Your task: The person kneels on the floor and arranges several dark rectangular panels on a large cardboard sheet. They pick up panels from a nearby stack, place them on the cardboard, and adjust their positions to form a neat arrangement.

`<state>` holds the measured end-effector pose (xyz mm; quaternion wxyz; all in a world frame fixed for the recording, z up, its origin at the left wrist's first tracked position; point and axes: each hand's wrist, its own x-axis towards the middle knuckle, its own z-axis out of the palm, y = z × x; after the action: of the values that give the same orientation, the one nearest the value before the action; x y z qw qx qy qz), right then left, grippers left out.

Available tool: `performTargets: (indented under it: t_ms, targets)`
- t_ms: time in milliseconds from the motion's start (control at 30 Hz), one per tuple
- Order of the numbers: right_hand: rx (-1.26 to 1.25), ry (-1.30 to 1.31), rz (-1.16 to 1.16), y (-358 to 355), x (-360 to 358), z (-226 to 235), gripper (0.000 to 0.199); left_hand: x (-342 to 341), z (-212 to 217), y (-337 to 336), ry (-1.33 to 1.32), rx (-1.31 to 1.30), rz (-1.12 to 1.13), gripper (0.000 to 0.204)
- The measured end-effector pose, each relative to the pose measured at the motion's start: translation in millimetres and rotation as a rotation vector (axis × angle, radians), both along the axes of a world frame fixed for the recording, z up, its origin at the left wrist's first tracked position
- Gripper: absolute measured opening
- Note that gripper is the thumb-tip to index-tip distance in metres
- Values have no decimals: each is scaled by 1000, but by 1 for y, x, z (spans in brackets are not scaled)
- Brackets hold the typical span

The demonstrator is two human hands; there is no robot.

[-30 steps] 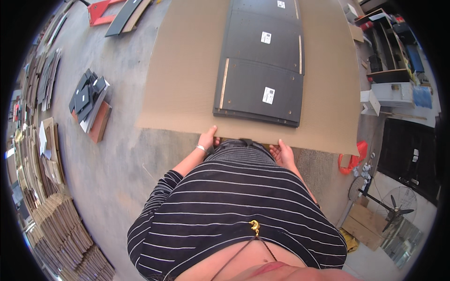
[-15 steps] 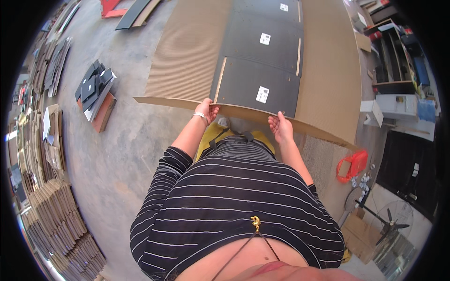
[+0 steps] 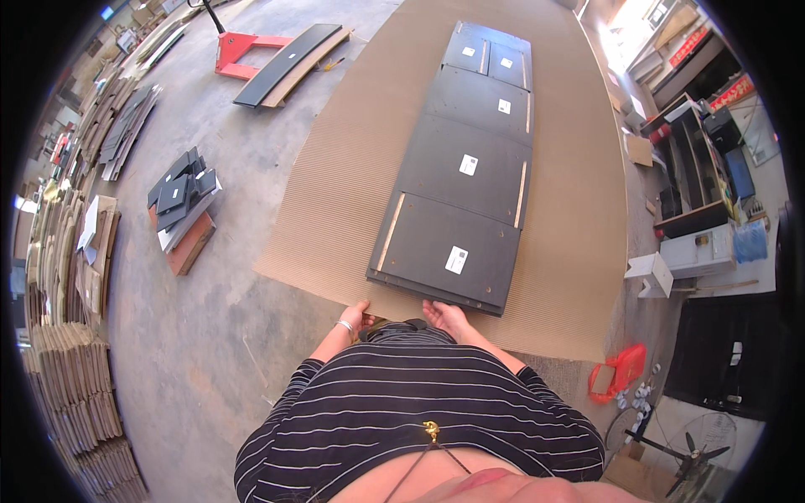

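A large brown cardboard sheet (image 3: 335,184) lies on the concrete floor, stretching away from me. A row of dark flat panels (image 3: 470,176) with small white labels lies along it; the nearest panel (image 3: 444,251) ends just in front of my hands. My left hand (image 3: 356,317), a bracelet at the wrist, grips the sheet's near edge. My right hand (image 3: 444,317) holds the same edge right below the nearest panel's front edge. My striped shirt hides both forearms' lower parts.
A pile of dark panels on boards (image 3: 180,205) sits left. A red pallet jack (image 3: 243,50) carrying long dark boards stands far left. Folded cardboard stacks (image 3: 71,394) line the left rim. A red bag (image 3: 616,373), white box (image 3: 650,272), fan (image 3: 688,444) and shelves are right.
The sheet's near edge, lifted half a second ago, sits lower again. My right hand has moved left along the edge, closer to my left hand.
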<state>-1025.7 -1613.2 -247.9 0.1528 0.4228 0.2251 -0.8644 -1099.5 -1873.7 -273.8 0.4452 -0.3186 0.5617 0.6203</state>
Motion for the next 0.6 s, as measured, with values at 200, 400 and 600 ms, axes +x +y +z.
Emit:
performTargets:
  t_ms: [200,400,600]
  targets:
    - [-14,146,-16,-7,0,-21,22,-1,9,1,47,-62,-72,28]
    - [64,153,-47,-9,-11,-17,21,1,-20,-9,102,-71,-156,33]
    - [63,138,-5,0,-23,-5,21,-2,-47,-14,44,53,-47,37]
